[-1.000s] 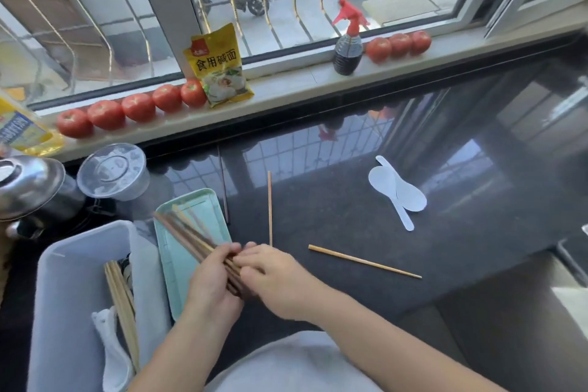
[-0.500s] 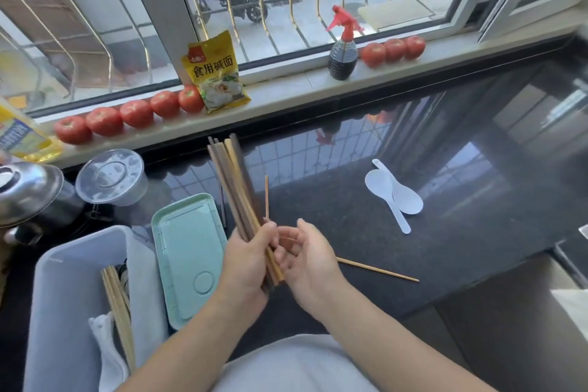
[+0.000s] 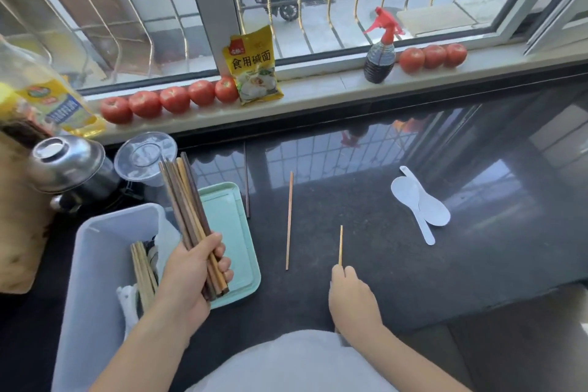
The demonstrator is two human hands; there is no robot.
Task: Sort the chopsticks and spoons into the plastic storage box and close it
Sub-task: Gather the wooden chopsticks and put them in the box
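Observation:
My left hand (image 3: 194, 274) grips a bundle of brown chopsticks (image 3: 184, 200), tips pointing away, above the mint green lid (image 3: 235, 232). My right hand (image 3: 353, 296) pinches a single light wooden chopstick (image 3: 340, 245) and holds it pointing away. Another light chopstick (image 3: 289, 219) lies on the black counter, and a dark one (image 3: 246, 181) lies beside the lid. Two white plastic spoons (image 3: 420, 204) lie crossed at the right. The grey plastic storage box (image 3: 95, 264) stands open at the left with several chopsticks (image 3: 143, 270) inside.
A steel pot with a lid (image 3: 66, 165) and a clear round lid (image 3: 144, 154) stand behind the box. Tomatoes (image 3: 171, 99), a yellow packet (image 3: 254, 67) and a spray bottle (image 3: 380, 51) line the windowsill. An oil bottle (image 3: 47, 95) stands far left.
My left hand has carried the bundle left over the lid. My right hand has left the bundle, moved right and picked up the light chopstick that lay on the counter.

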